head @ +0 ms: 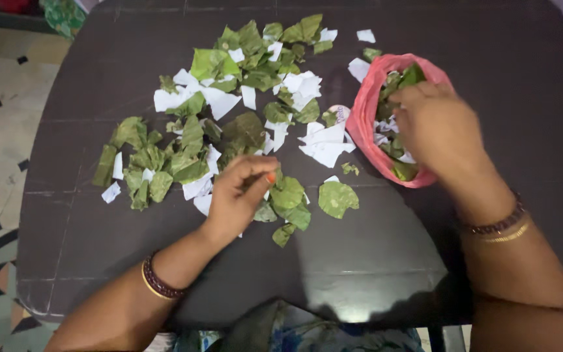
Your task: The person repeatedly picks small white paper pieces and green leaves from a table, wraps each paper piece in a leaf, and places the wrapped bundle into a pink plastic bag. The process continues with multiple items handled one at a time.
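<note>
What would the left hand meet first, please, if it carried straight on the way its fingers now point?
Probably the green leaf pieces right at the left hand's fingertips; it seems to touch them already.

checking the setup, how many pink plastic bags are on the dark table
1. The pink plastic bag sits right of the leaf and paper scraps, with the right hand inside its open mouth. None appears hidden.
</note>
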